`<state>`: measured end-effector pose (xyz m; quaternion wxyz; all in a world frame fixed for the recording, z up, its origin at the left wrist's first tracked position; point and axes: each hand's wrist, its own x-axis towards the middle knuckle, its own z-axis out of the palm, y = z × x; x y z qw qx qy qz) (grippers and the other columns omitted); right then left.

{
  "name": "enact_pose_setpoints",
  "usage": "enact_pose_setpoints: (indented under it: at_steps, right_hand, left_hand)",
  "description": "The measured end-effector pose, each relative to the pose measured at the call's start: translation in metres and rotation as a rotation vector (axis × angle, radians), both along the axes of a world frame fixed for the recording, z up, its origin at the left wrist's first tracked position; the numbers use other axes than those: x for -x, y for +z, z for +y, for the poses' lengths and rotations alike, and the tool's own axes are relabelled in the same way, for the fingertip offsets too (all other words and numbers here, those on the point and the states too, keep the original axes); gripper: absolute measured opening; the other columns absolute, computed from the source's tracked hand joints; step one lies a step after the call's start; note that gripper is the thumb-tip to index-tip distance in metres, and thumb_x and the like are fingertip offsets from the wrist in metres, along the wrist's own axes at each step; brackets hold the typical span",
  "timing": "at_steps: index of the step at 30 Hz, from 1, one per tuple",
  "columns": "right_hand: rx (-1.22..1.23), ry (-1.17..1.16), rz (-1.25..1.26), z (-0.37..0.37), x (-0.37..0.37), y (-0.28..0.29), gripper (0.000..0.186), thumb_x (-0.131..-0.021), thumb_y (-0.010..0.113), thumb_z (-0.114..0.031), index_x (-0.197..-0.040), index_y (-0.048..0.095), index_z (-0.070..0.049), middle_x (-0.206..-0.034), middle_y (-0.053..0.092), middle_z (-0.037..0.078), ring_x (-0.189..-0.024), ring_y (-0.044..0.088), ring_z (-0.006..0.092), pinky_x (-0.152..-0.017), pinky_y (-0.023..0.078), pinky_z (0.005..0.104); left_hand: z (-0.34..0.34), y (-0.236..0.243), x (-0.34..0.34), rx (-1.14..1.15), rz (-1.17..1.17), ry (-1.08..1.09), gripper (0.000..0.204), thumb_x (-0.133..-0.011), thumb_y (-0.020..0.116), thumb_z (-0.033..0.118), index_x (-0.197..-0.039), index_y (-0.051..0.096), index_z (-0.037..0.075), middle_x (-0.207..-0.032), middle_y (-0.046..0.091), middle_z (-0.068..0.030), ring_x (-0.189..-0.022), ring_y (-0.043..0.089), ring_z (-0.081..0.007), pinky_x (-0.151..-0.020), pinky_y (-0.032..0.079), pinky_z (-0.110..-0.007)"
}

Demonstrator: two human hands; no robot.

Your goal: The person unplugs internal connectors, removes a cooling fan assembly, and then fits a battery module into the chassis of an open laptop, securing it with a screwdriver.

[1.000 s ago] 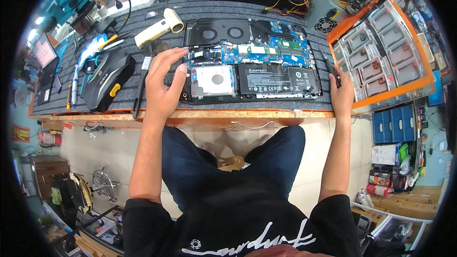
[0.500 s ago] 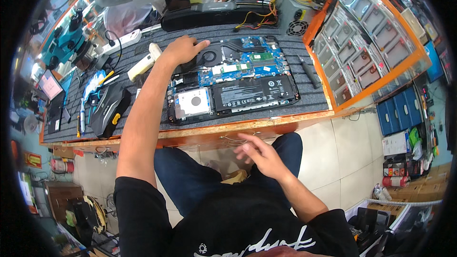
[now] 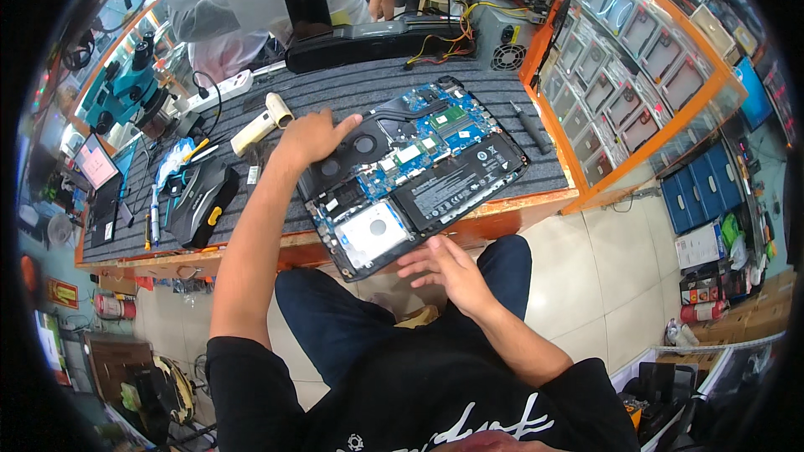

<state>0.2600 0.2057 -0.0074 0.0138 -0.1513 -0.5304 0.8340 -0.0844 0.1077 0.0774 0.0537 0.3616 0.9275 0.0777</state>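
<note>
An opened laptop base (image 3: 402, 205) lies turned at an angle on the grey striped mat, its near left corner jutting past the bench edge. Its blue circuit board, two black fans, black battery (image 3: 459, 185) and silver drive (image 3: 373, 229) are exposed. My left hand (image 3: 311, 141) grips the base's far left edge, thumb laid over the fan side and the other fingers partly hidden. Just off the front edge, by the drive and battery, my right hand (image 3: 456, 276) has its fingers stretched out and apart. Its thumb tip is at or very near the edge; contact is unclear.
A cream handheld tool (image 3: 260, 125) lies beyond my left forearm, and a black-and-yellow case (image 3: 201, 205) sits farther left. A teal microscope (image 3: 126, 88) stands at the back left. A screwdriver (image 3: 530, 127) lies right, beside the orange-framed display case (image 3: 653, 75). A power supply (image 3: 502, 38) is behind.
The laptop base has turned and slid toward me, its left end now over the bench edge. My left hand moved nearer with it; my right hand shifted slightly to the right, now beside its front edge.
</note>
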Motion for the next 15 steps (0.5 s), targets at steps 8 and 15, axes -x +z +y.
enact_pose_setpoints:
  at_steps: [8, 15]
  right_hand:
    - [-0.022, -0.071, -0.066, 0.03, -0.038, 0.015, 0.049, -0.119, 0.045, -0.042, -0.12, 0.063, 0.003, -0.106, 0.074, 0.017, -0.094, 0.079, 0.0293, -0.079, 0.062, 0.0347]
    - [-0.129, -0.163, -0.189, 0.086, -0.043, 0.014, 0.044, -0.115, 0.054, -0.042, -0.095, 0.063, -0.004, -0.078, 0.07, 0.009, -0.066, 0.071, 0.0196, -0.065, 0.059, 0.0304]
  left_hand:
    - [-0.065, 0.008, -0.061, -0.136, -0.126, 0.162, 0.102, -0.102, 0.041, 0.082, -0.089, 0.077, -0.013, -0.097, 0.073, -0.0388, -0.102, 0.073, -0.0516, -0.096, 0.055, -0.055]
    - [-0.098, 0.009, -0.13, -0.326, -0.38, 0.339, 0.094, -0.104, 0.046, 0.076, -0.086, 0.074, -0.012, -0.083, 0.071, -0.0339, -0.084, 0.072, -0.0486, -0.086, 0.054, -0.053]
